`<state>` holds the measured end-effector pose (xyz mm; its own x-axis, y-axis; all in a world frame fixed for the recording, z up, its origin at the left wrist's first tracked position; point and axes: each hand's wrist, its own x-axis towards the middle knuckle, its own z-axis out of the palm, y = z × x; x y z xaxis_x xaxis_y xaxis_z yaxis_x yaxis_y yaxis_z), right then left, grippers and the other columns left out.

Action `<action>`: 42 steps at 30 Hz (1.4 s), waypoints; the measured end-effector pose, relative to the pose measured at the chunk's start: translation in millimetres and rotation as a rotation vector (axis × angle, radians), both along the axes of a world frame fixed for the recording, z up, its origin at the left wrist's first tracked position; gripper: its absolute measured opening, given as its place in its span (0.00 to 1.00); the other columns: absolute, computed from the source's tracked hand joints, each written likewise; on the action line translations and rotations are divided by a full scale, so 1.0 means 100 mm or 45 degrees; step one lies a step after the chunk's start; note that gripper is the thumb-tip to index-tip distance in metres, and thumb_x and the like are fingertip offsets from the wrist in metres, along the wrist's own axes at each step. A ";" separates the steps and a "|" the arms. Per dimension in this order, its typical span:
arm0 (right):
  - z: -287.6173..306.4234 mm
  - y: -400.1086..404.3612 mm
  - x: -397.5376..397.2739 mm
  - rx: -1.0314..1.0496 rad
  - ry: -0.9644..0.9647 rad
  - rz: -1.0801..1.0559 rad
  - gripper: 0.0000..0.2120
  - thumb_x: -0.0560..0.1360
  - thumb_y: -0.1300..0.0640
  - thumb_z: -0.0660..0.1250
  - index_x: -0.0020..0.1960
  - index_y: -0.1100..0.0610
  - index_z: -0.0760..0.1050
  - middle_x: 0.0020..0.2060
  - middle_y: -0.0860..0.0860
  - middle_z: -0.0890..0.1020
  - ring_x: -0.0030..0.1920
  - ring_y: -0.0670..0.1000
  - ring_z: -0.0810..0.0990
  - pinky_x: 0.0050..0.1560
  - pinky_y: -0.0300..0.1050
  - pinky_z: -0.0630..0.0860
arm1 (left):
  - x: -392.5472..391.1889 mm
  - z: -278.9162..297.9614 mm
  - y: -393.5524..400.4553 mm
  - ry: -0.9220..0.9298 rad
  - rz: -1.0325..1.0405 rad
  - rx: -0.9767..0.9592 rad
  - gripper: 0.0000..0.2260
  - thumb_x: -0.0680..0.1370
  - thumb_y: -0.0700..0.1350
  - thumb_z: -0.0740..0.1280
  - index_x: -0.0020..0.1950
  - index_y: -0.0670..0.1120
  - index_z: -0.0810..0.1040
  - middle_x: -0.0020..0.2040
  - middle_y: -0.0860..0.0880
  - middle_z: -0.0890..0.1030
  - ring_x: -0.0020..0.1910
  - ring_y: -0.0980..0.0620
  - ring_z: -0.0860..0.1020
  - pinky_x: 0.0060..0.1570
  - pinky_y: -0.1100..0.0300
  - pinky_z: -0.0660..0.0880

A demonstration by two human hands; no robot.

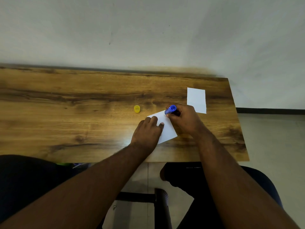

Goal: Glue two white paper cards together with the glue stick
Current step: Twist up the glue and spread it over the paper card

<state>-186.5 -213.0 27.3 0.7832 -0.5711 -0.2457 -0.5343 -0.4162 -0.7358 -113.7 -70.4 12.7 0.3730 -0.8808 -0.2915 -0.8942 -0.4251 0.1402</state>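
A white paper card [166,128] lies tilted on the wooden table [82,103] near its front edge. My left hand [146,131] presses flat on the card's left part, fingers spread. My right hand [184,119] grips a blue glue stick [170,109], whose lower end touches the card's far corner. A second white card [196,100] lies flat farther back on the right, just beyond my right hand. The glue stick's yellow cap [137,108] stands on the table to the left of the cards.
The table's right edge [237,119] runs close to the second card. A pale wall [148,30] rises behind the table. Below the front edge are my knees and a dark chair [264,182].
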 end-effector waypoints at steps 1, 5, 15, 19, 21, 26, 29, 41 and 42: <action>0.00 -0.01 -0.04 0.011 0.002 -0.004 0.11 0.75 0.57 0.69 0.57 0.54 0.79 0.49 0.48 0.79 0.49 0.48 0.77 0.50 0.40 0.74 | -0.01 -0.01 0.00 -0.005 0.000 0.003 0.24 0.81 0.45 0.60 0.76 0.46 0.59 0.66 0.42 0.67 0.65 0.42 0.65 0.63 0.52 0.64; 0.00 0.01 -0.17 0.023 0.002 0.002 0.09 0.74 0.58 0.69 0.55 0.53 0.80 0.50 0.49 0.80 0.48 0.46 0.77 0.51 0.39 0.74 | 0.00 -0.02 -0.01 -0.030 0.003 0.025 0.23 0.81 0.45 0.59 0.76 0.47 0.59 0.64 0.42 0.72 0.64 0.42 0.66 0.61 0.51 0.65; 0.02 0.08 -0.40 -0.093 0.101 0.063 0.14 0.74 0.56 0.70 0.59 0.56 0.78 0.49 0.50 0.80 0.48 0.47 0.76 0.50 0.39 0.73 | 0.03 0.03 -0.04 -0.066 -0.002 0.075 0.21 0.82 0.48 0.57 0.75 0.49 0.61 0.61 0.43 0.77 0.63 0.42 0.68 0.58 0.52 0.67; 0.01 0.09 -0.53 -0.059 0.104 0.042 0.12 0.73 0.56 0.71 0.57 0.54 0.79 0.50 0.49 0.81 0.47 0.46 0.77 0.52 0.42 0.75 | 0.02 0.03 -0.03 -0.076 0.001 0.091 0.21 0.82 0.48 0.55 0.76 0.48 0.61 0.62 0.42 0.76 0.63 0.42 0.67 0.59 0.52 0.66; 0.00 0.09 -0.59 -0.049 0.106 0.037 0.12 0.72 0.56 0.71 0.56 0.52 0.79 0.48 0.47 0.80 0.46 0.45 0.77 0.52 0.43 0.76 | 0.02 0.02 -0.03 -0.084 -0.008 0.093 0.21 0.82 0.48 0.55 0.76 0.48 0.60 0.63 0.42 0.76 0.64 0.42 0.67 0.59 0.52 0.66; 0.03 0.13 -0.65 -0.016 0.121 0.049 0.11 0.72 0.56 0.71 0.54 0.52 0.80 0.48 0.47 0.81 0.47 0.45 0.77 0.52 0.42 0.76 | 0.00 0.05 -0.02 -0.115 -0.037 0.094 0.21 0.82 0.48 0.56 0.76 0.47 0.61 0.63 0.41 0.77 0.65 0.41 0.67 0.62 0.51 0.65; 0.04 0.17 -0.68 0.085 0.067 -0.060 0.11 0.72 0.57 0.72 0.53 0.51 0.80 0.47 0.46 0.82 0.46 0.44 0.79 0.50 0.40 0.76 | 0.00 0.08 0.01 -0.142 -0.047 0.077 0.20 0.82 0.48 0.57 0.73 0.45 0.65 0.61 0.41 0.79 0.64 0.41 0.69 0.62 0.51 0.64; 0.07 0.23 -0.57 0.164 -0.158 -0.357 0.14 0.72 0.58 0.72 0.57 0.52 0.79 0.47 0.44 0.81 0.47 0.40 0.79 0.47 0.34 0.74 | -0.01 0.13 -0.04 -0.200 0.059 -0.176 0.17 0.81 0.54 0.56 0.51 0.46 0.80 0.51 0.45 0.82 0.52 0.42 0.78 0.53 0.50 0.65; 0.05 0.22 -0.55 0.135 -0.145 -0.356 0.15 0.72 0.57 0.72 0.58 0.52 0.78 0.47 0.44 0.81 0.48 0.41 0.79 0.48 0.35 0.75 | 0.01 0.14 -0.04 -0.207 0.041 -0.214 0.16 0.81 0.53 0.56 0.51 0.47 0.81 0.51 0.46 0.82 0.52 0.42 0.77 0.53 0.50 0.65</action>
<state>-241.7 -190.6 32.5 0.6256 -0.7438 -0.2354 -0.5289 -0.1825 -0.8288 -113.1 -74.1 27.2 0.4318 -0.8987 -0.0759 -0.8971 -0.4367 0.0668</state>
